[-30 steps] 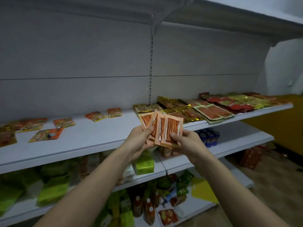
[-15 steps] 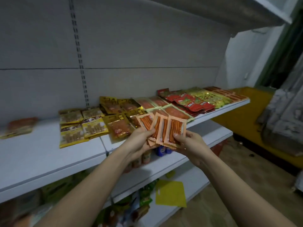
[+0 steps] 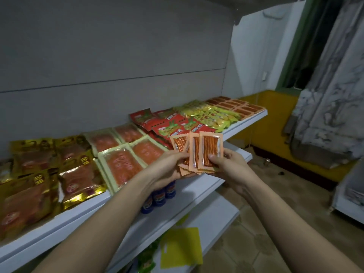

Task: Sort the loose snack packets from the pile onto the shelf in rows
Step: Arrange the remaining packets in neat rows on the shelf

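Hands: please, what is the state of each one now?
Left hand: holding the fanned orange snack packets.
Right hand: pinching the same packets.

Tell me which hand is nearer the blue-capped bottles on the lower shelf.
Left. The left hand is directly above the blue-capped bottles; the right hand is farther right, both holding the orange snack packets.

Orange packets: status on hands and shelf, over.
Both hands, left and right, hold the fanned orange packets off the shelf. Matching orange row at far right end. Nothing in the way.
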The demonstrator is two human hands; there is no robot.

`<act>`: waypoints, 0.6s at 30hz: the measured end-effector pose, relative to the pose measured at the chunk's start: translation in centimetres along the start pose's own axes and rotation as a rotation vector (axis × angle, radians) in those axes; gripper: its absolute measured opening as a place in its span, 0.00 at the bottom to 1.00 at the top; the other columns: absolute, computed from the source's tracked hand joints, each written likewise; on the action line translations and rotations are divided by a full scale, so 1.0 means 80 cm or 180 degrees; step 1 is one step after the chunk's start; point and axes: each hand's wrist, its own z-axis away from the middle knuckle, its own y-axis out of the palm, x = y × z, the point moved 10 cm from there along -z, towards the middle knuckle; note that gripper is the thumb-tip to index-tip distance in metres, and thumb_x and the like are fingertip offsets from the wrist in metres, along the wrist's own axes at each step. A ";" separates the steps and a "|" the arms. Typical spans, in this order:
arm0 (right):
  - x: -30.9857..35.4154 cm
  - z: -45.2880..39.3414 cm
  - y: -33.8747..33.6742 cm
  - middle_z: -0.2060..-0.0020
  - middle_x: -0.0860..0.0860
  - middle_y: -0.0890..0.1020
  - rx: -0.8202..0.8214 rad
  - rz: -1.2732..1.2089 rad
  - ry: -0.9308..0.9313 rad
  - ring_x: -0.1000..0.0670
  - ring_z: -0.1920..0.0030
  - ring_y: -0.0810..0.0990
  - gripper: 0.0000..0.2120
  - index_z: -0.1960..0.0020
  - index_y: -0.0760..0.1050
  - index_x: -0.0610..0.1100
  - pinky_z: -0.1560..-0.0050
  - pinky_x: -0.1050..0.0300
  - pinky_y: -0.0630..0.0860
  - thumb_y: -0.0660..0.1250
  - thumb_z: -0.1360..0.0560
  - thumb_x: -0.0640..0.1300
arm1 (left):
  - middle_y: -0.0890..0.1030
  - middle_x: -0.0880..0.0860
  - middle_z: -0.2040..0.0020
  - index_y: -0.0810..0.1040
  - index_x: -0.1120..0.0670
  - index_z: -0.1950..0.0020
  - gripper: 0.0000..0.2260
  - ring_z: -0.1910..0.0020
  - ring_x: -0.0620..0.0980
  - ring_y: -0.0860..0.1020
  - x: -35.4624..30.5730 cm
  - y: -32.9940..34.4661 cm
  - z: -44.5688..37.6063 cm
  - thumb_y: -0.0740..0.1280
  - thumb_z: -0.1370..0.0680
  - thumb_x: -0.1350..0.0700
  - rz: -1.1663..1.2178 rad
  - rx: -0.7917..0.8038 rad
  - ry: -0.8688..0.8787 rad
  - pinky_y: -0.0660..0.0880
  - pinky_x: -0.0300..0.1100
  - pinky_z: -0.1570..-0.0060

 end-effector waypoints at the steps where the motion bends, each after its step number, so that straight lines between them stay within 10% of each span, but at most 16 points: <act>1: 0.005 -0.014 -0.016 0.53 0.42 0.86 0.0023 -0.0015 -0.0025 0.44 0.54 0.86 0.08 0.42 0.79 0.37 0.58 0.54 0.83 0.66 0.21 0.35 | 0.86 0.60 0.51 0.79 0.61 0.42 0.08 0.54 0.53 0.86 -0.003 0.014 -0.016 0.62 0.18 0.63 -0.0094 0.0031 0.0028 0.84 0.48 0.53; 18: 0.080 -0.260 -0.268 0.55 0.48 0.87 0.0450 0.0394 -0.0024 0.51 0.57 0.86 0.05 0.48 0.82 0.44 0.64 0.61 0.79 0.71 0.23 0.39 | 0.86 0.56 0.49 0.78 0.58 0.35 0.18 0.55 0.52 0.86 -0.033 0.219 -0.298 0.70 0.24 0.69 -0.0039 -0.0525 0.0632 0.83 0.44 0.61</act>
